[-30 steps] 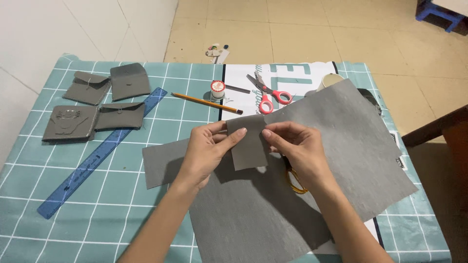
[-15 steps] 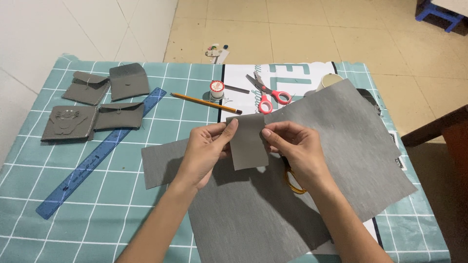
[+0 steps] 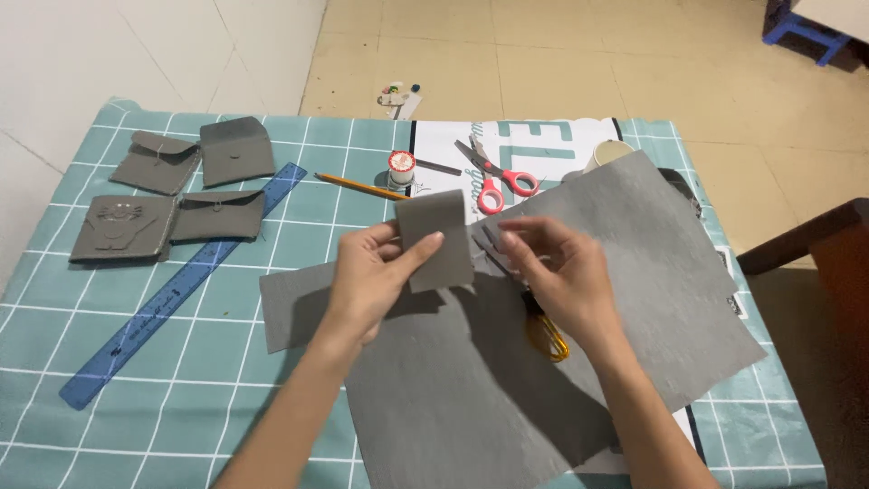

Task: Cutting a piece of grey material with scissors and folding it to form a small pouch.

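Note:
My left hand [image 3: 373, 276] pinches a small grey felt rectangle [image 3: 436, 237] and holds it up above the table. My right hand [image 3: 559, 276] hovers just right of that piece with its fingers curled and apart, touching nothing I can see. Both hands are above a large grey felt sheet [image 3: 579, 362] spread over the table. A narrower grey felt strip [image 3: 291, 308] sticks out from under the sheet on the left. Yellow-handled scissors [image 3: 547, 333] lie on the sheet, partly hidden under my right hand.
Red-handled scissors [image 3: 498, 179], a thread spool [image 3: 401, 167] and a pencil [image 3: 358, 186] lie at the back on a white printed sheet [image 3: 534, 145]. Several finished grey felt pouches [image 3: 172, 190] and a blue ruler [image 3: 181, 285] rest left on the teal checked tablecloth [image 3: 136, 426].
My right hand has let go of the small felt piece and drawn slightly right. My left hand alone now holds the piece, raised a little.

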